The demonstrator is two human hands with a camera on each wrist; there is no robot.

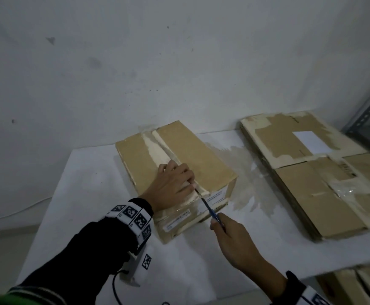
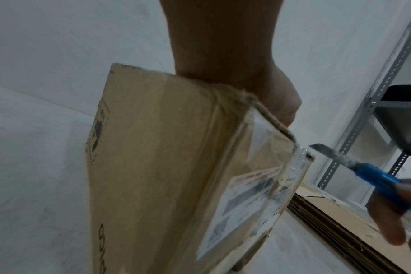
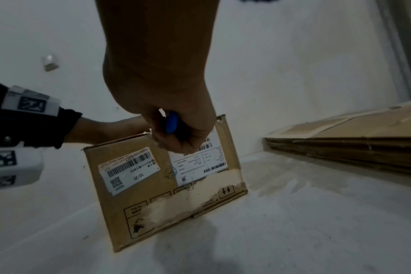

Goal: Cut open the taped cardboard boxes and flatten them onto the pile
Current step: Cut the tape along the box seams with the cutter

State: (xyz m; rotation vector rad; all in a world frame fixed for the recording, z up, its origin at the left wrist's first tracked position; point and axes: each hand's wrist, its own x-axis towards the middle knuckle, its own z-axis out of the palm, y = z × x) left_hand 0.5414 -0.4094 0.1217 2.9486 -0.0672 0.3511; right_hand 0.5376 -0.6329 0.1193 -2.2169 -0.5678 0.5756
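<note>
A rectangular corrugated cardboard box (image 1: 175,170), its lid streaked with torn pale tape and its front carrying barcode labels, sits on the smooth white tabletop (image 1: 87,194). The left hand (image 1: 170,186) presses on the lid, fingers bent at the centre seam. The right hand (image 1: 232,243) grips a blue-handled utility knife (image 1: 212,213), its thin metal blade at the seam's near end. To the right lies a pile of flattened cardboard (image 1: 311,172), layered and scuffed, beside a perforated metal rack (image 1: 368,106).
</note>
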